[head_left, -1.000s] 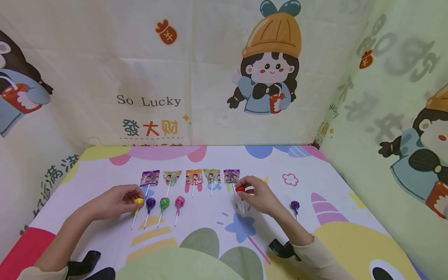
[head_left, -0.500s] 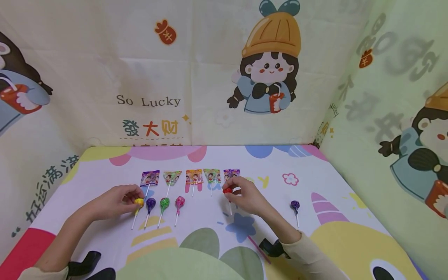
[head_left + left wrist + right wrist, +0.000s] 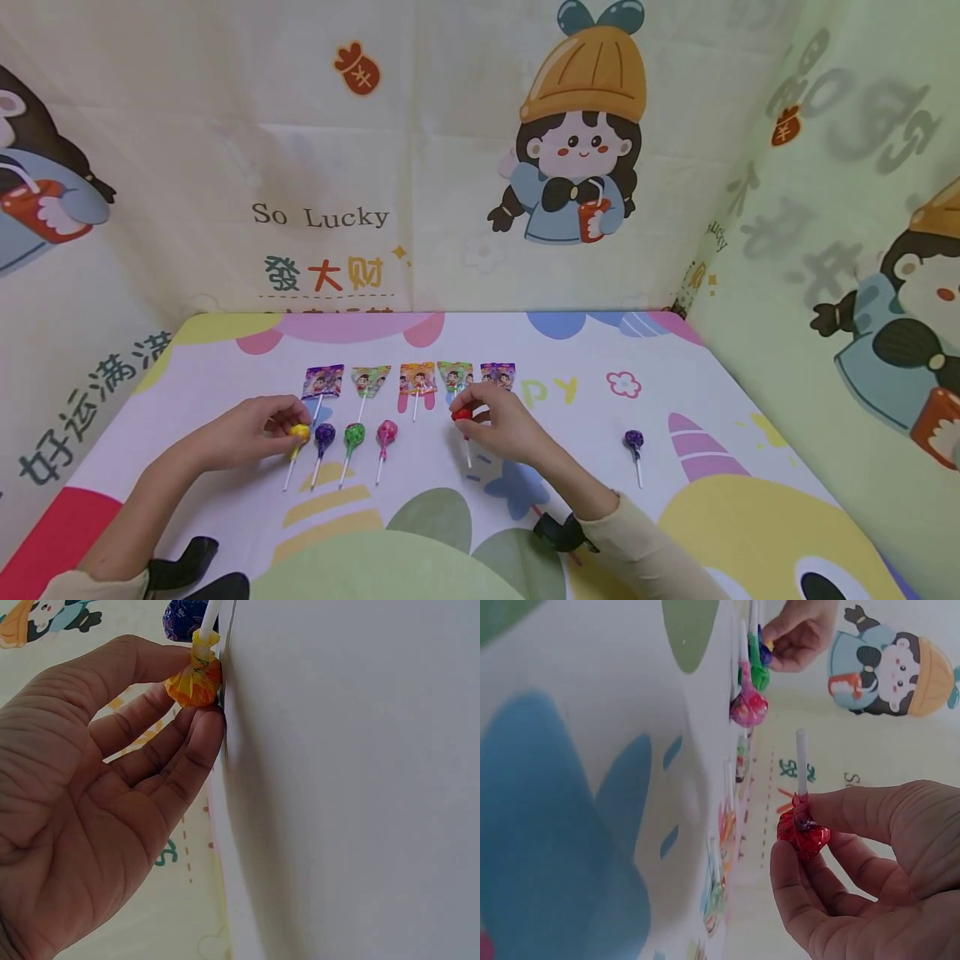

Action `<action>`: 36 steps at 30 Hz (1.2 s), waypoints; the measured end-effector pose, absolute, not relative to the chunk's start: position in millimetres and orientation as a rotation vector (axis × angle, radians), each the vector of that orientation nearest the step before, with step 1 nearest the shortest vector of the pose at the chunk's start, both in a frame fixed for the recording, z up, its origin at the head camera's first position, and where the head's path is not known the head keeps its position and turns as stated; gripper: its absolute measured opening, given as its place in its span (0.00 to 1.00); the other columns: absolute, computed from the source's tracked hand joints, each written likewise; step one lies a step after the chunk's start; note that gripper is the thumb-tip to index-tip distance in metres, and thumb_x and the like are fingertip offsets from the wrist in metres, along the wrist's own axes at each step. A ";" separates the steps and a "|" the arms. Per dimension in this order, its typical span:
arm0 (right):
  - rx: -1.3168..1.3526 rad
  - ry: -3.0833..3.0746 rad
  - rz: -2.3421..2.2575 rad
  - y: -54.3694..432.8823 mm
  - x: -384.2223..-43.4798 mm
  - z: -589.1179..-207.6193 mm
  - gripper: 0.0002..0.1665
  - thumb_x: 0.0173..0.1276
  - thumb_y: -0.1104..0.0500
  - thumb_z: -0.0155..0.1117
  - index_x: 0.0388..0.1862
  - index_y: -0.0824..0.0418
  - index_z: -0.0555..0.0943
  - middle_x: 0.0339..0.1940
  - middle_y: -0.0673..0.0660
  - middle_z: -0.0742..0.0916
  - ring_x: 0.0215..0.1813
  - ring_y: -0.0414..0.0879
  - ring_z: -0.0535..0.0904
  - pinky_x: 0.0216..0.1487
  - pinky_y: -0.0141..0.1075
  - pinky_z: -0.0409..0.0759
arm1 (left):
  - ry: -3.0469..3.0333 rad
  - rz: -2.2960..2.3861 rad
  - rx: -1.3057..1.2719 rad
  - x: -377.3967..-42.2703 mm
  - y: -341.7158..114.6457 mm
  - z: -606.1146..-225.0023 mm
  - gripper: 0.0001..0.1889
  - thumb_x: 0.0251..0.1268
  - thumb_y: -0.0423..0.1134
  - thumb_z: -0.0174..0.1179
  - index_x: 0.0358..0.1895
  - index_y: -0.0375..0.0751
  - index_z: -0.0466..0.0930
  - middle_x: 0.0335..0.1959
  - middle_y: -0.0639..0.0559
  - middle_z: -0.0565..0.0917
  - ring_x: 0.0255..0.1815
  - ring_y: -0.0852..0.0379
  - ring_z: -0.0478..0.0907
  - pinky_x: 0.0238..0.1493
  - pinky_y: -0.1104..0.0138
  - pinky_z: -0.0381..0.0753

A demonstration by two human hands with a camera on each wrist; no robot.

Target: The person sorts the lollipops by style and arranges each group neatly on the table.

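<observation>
At the left end of the front row, my left hand (image 3: 251, 432) pinches the yellow lollipop (image 3: 195, 684) by its wrapped head, its stick lying toward me. My right hand (image 3: 501, 421) holds a red lollipop (image 3: 804, 832) between thumb and fingers, just above the tabletop, its white stick pointing toward me. Beside the yellow one lie a dark purple lollipop (image 3: 324, 437), a green lollipop (image 3: 353, 437) and a pink lollipop (image 3: 386, 433). Behind them is a row of flat-wrapped lollipops, including an orange one (image 3: 417, 380); the right hand partly covers the purple one (image 3: 498, 375) at its end.
Apart on the right lies another dark purple lollipop (image 3: 633, 440). The table (image 3: 570, 350) wears a printed cover with cartoon shapes. Printed curtains (image 3: 450, 167) rise behind and at both sides. Black wrist mounts (image 3: 558, 532) sit at both sleeves.
My right hand has moved left with the red lollipop, from in front of the purple packet to below the flat green one. The left hand stays put on the yellow lollipop.
</observation>
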State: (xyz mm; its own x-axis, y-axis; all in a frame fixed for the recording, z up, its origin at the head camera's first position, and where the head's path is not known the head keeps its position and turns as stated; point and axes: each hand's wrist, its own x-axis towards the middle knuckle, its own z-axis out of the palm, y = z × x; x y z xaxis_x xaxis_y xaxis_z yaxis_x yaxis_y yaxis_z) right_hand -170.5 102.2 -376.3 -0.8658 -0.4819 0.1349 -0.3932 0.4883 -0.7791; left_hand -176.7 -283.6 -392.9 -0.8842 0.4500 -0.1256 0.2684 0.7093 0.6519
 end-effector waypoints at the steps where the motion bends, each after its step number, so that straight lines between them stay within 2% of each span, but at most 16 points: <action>1: -0.777 2.618 -1.331 100.4 -170.6 -376.6 0.07 0.69 0.68 0.67 0.45 0.63 0.82 0.44 0.55 0.84 0.48 0.47 0.83 0.54 0.42 0.85 | 2.638 0.950 0.558 -176.6 -283.1 -392.8 0.13 0.62 0.36 0.71 0.46 0.41 0.79 0.35 0.54 0.79 0.39 0.54 0.75 0.40 0.71 0.81; 14: -0.743 2.601 -1.315 77.2 -172.8 -384.9 0.09 0.69 0.66 0.69 0.47 0.62 0.82 0.45 0.54 0.85 0.48 0.46 0.82 0.53 0.37 0.85 | 2.641 0.954 0.585 -176.0 -284.5 -393.6 0.14 0.62 0.36 0.71 0.47 0.40 0.79 0.35 0.54 0.79 0.39 0.55 0.74 0.39 0.71 0.80; 25: -0.747 2.576 -1.335 60.8 -175.9 -391.9 0.08 0.68 0.66 0.70 0.44 0.61 0.82 0.43 0.52 0.85 0.46 0.44 0.81 0.50 0.30 0.83 | 2.627 0.975 0.570 -175.8 -284.3 -393.0 0.13 0.61 0.35 0.71 0.46 0.39 0.79 0.35 0.53 0.78 0.39 0.54 0.74 0.39 0.71 0.81; 36: -0.738 2.568 -1.288 48.3 -181.9 -399.7 0.07 0.68 0.65 0.71 0.43 0.59 0.82 0.42 0.51 0.85 0.44 0.41 0.81 0.47 0.27 0.82 | 2.634 0.955 0.545 -176.2 -284.2 -393.8 0.13 0.61 0.36 0.71 0.46 0.40 0.79 0.35 0.54 0.79 0.38 0.55 0.74 0.38 0.71 0.81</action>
